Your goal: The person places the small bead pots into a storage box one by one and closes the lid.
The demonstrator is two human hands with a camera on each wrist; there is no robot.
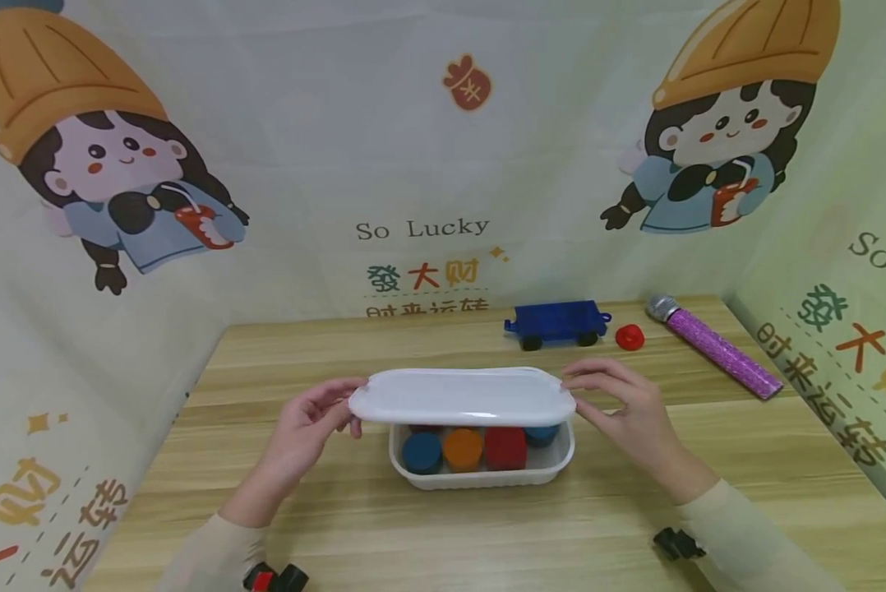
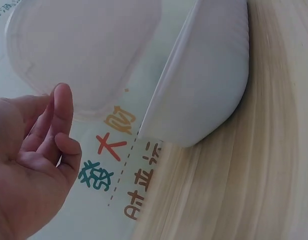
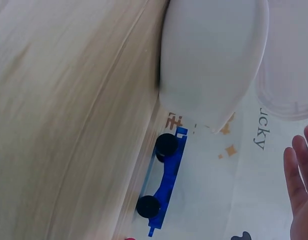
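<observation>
Both hands hold a white lid (image 1: 462, 396) by its two ends, above a white plastic box (image 1: 480, 478). At the lid's left end my left hand (image 1: 311, 421) pinches the rim between thumb and fingers; the left wrist view shows this lid (image 2: 84, 50) apart from the box (image 2: 199, 75). My right hand (image 1: 628, 404) pinches the opposite end, thumb below and fingers above. Inside the box are a blue round block (image 1: 422, 453), an orange one (image 1: 463, 450), a red block (image 1: 505, 449) and another blue piece (image 1: 542, 435). The lid hides the back of the box.
Behind the box on the wooden table (image 1: 325, 526) stands a blue toy wagon (image 1: 557, 322) with black wheels. To its right lie a small red piece (image 1: 629, 337) and a glittery purple microphone (image 1: 724, 352). A printed cloth (image 1: 325, 123) hangs at the back and sides.
</observation>
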